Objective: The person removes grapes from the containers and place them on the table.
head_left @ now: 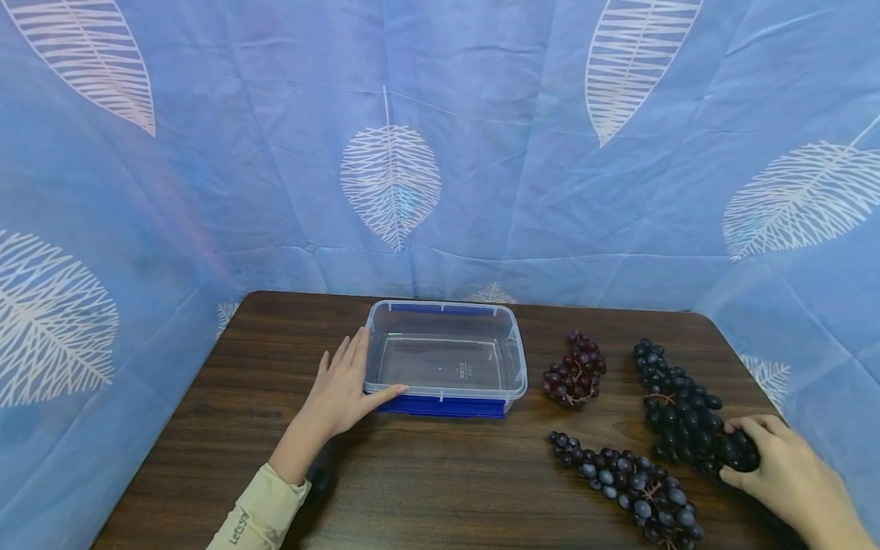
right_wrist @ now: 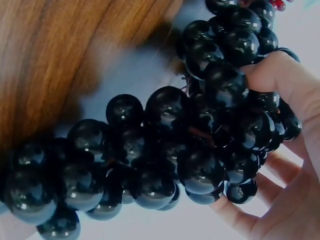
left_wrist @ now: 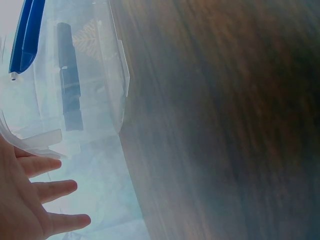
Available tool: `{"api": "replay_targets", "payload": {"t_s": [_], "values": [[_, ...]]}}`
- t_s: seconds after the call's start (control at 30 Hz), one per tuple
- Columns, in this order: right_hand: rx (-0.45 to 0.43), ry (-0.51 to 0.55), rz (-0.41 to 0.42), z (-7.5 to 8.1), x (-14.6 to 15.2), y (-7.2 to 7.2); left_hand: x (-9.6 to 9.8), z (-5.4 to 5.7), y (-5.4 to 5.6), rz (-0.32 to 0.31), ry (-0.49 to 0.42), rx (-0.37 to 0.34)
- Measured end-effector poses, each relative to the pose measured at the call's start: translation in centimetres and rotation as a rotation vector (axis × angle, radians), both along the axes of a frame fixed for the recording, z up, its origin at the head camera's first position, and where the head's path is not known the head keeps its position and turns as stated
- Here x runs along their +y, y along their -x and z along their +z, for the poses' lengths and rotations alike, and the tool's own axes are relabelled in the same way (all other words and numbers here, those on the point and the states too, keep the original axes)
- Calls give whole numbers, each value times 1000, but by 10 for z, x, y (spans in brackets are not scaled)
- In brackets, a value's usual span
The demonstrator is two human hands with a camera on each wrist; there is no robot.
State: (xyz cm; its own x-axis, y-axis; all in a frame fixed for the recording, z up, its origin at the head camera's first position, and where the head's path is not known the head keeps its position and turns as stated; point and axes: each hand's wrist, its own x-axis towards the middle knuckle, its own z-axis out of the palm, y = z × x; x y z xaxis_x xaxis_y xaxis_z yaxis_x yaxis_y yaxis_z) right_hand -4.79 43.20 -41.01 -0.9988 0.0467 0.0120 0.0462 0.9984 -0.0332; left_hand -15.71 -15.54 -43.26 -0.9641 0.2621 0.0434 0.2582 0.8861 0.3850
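A clear plastic container [head_left: 440,359] with blue side clips stands lidless near the table's back edge. My left hand [head_left: 344,389] rests against its left side, fingers straight and spread, thumb on the front rim. In the left wrist view the fingers of this hand [left_wrist: 30,195] are extended beside the container wall [left_wrist: 100,100]. At the right, my right hand [head_left: 791,466] grips the near end of a bunch of black grapes [head_left: 684,416]. The right wrist view shows thumb and fingers around the grapes [right_wrist: 200,165]; some fingertips are hidden behind them.
A small bunch of dark red grapes [head_left: 576,370] lies right of the container. Another bunch of dark purple grapes [head_left: 629,485] lies nearer the front, close to the right hand. The brown wooden table [head_left: 447,481] meets a blue leaf-patterned cloth [head_left: 481,191] at the back and sides.
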Motion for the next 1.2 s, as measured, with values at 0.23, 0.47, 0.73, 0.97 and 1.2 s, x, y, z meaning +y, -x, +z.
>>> {"api": "replay_targets", "payload": {"t_s": [0.23, 0.47, 0.73, 0.97, 1.2], "values": [[-60, -19, -15, -6, 7, -4, 0, -1, 0, -1, -3, 6], [-13, 16, -47, -13, 9, -7, 0, -2, 1, -7, 3, 4], [-35, 67, -15, -18, 17, -4, -1, -2, 2, -9, 1, 7], [-58, 88, 5, -13, 17, -4, -2, -1, 2, -9, 4, 1], [108, 74, -27, -12, 7, -9, -7, 2, 3, -10, -2, -27]]}}
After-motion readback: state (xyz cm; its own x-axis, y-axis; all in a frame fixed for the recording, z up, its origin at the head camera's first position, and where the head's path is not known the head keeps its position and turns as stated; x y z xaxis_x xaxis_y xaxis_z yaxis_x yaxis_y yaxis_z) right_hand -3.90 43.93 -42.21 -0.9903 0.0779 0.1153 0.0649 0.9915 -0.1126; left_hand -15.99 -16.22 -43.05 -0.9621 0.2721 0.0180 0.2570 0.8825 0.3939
